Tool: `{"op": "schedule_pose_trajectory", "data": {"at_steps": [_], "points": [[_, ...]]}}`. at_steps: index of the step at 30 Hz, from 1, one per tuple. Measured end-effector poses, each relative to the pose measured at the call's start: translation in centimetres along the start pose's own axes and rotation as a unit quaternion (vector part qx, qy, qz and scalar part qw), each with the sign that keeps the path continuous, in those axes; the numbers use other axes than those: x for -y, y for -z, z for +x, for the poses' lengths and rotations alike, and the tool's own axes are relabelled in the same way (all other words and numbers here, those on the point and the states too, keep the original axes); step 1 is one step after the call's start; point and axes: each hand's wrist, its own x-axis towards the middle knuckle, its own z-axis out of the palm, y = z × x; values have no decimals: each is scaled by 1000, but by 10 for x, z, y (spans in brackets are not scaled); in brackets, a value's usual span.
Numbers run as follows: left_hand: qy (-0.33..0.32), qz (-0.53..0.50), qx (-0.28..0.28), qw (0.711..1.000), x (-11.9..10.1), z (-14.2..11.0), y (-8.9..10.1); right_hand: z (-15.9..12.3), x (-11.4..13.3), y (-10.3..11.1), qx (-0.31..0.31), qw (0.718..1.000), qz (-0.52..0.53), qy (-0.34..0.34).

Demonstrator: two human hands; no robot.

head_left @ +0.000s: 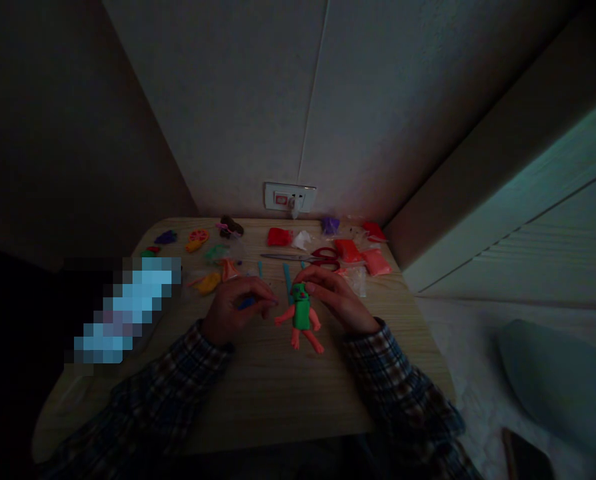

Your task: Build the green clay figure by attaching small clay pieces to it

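A small clay figure (pixel 302 315) with a green head and body and pinkish-orange arms and legs hangs upright over the middle of the table. My right hand (pixel 341 300) grips it by the head between thumb and fingers. To its left, my left hand (pixel 241 307) has thumb and fingertips pinched together beside the figure's arm; anything between them is too small to make out. A blue lump (pixel 247 303) shows under the left fingers. Behind the hands lie turquoise modelling sticks (pixel 287 277), partly hidden, and scissors with red handles (pixel 323 257).
Along the back of the wooden table (pixel 278 400) lie a red clay packet (pixel 279 237), a purple packet (pixel 331 225), an orange packet (pixel 348 251) and a yellow lump (pixel 209 283). A lit, pixelated screen (pixel 128 310) stands left. The wall behind has a socket (pixel 291 198).
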Motion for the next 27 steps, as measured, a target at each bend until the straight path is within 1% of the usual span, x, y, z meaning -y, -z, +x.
{"op": "schedule_pose_trajectory", "data": {"at_steps": [6, 11, 15, 19, 27], "points": [[-11, 5, 3, 1000, 0, 0, 0, 0, -1, 1, 1, 1000, -5, 4], [7, -9, -3, 1000, -2, 0, 0, 0, -2, 0, -2, 1000, -5, 4], [9, -17, -13, 1000, 0, -1, 0, 0, -1, 1, -1, 1000, -2, 3], [14, -42, -9, 999, 1, -2, -1, 0, -1, 1, -1, 1000, -7, 6], [-4, -35, -13, 999, 0, -2, 0, 0, -1, 0, 4, 1000, 0, -1]]}}
